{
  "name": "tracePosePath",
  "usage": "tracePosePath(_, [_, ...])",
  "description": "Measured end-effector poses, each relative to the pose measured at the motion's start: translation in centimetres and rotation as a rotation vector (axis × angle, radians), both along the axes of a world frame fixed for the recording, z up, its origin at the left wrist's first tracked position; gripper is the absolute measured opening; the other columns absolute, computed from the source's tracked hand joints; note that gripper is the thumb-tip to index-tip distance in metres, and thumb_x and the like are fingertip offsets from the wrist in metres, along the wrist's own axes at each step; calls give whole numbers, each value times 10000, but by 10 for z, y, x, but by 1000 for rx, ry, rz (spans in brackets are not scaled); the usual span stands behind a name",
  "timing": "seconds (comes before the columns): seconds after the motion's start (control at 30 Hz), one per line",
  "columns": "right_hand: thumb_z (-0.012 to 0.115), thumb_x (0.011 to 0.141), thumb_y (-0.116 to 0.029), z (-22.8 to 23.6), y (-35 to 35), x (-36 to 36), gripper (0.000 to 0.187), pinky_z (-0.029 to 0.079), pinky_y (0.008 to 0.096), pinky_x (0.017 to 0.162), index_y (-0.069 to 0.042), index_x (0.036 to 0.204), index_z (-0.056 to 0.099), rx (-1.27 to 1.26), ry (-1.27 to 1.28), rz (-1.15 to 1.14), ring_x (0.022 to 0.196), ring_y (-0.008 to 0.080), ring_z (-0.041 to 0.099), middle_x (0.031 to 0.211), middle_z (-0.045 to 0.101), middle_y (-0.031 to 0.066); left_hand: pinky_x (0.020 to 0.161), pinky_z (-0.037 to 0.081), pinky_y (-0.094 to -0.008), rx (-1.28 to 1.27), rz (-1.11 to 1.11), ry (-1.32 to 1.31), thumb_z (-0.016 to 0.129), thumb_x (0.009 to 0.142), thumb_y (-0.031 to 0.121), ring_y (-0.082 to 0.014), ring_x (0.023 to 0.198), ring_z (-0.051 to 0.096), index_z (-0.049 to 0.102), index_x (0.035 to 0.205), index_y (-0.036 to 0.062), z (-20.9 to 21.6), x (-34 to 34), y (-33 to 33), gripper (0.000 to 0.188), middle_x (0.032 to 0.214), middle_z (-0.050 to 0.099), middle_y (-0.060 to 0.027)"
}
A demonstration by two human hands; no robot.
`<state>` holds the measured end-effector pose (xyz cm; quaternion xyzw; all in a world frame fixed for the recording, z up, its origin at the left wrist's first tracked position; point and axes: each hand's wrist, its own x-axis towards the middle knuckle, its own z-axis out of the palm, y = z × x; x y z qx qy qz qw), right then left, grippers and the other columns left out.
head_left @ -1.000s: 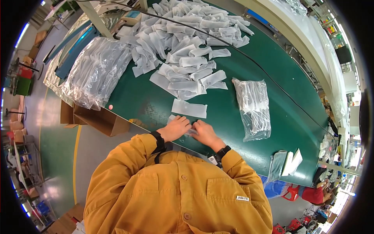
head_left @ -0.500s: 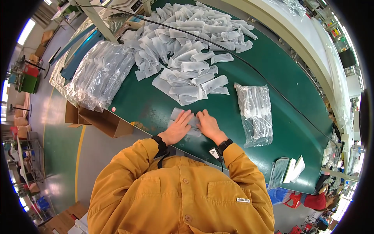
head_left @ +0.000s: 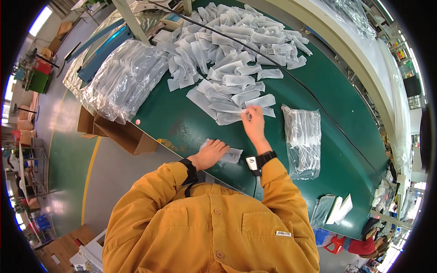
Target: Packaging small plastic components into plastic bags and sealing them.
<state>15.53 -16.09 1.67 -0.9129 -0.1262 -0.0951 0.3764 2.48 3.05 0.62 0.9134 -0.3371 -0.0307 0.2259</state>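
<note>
My left hand (head_left: 210, 154) lies on a small frosted plastic pouch (head_left: 232, 156) near the table's front edge, its fingers stretched out and pressing lightly on it. Part of that pouch is hidden under the palm. My right hand (head_left: 254, 125) has reached forward to the near edge of a loose heap of similar frosted pouches (head_left: 227, 82). Its fingers are bent together in a pinch on the end of one pouch there, slightly blurred. Several pouches of this kind overlap in the heap, each with something small and hard to make out inside.
A clear bag packed with pouches (head_left: 302, 143) lies to the right, larger filled bags (head_left: 127, 75) to the left beside a blue tool with long arms (head_left: 102, 57). A black cable (head_left: 291, 75) crosses over the green table (head_left: 339, 118). An open cardboard box (head_left: 123, 136) stands below the left edge.
My right hand has left the pouch by my left hand and moved forward to the heap. My left hand has stayed over the pouch. The whole view has shifted slightly.
</note>
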Motion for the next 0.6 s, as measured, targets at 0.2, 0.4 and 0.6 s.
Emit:
tracePosePath(0.2, [640,863,-126,102,-23,-22,120,503,381,681,-24,858,576,302,260,191,795,295,630,938,627,108,847,399,-418,50,44,-72,518,825,97,-281,993,485,567,1215,142,6,-12,8,396,997,496,-84])
tracePosePath(0.4, [662,854,-170,34,-4,-45,185,504,430,734,-52,973,583,-38,325,270,847,317,641,942,642,110,862,393,-449,16,-71,-120,516,824,95,-282,996,475,568,1228,160,3,-9,2,412,990,487,-87])
tracePosePath(0.6, [737,789,-218,38,-8,-69,345,496,426,785,-62,1048,572,94,155,207,992,334,596,1078,602,135,927,387,-431,59,-108,-113,507,837,84,-287,1054,474,557,1241,171,8,-15,7,417,1065,494,-92])
